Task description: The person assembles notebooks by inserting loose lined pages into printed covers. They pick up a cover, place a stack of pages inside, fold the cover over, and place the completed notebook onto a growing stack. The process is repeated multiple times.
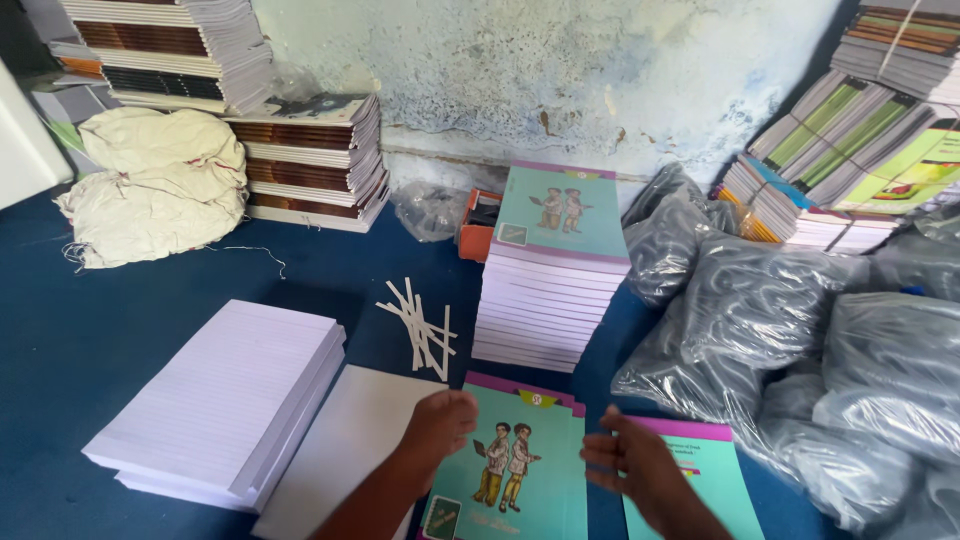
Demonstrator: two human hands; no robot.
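Observation:
My left hand point(438, 430) rests on the left edge of a teal book cover point(510, 470) with two drawn figures on it, lying at the bottom centre on a small pile of like covers. My right hand point(640, 465) hovers with fingers apart over its right edge, beside another teal cover point(710, 470) with a purple top band. Neither hand grips anything. Just beyond stands a tall stack of the same teal-covered books point(555, 270).
A thick pile of lined white sheets point(225, 395) and a blank white sheet point(345, 440) lie at the left on blue floor. Loose white strips point(420, 325), grey plastic bags point(790, 330), an orange box point(478, 225), cloth sacks point(155, 185) and book stacks point(310, 160) line the wall.

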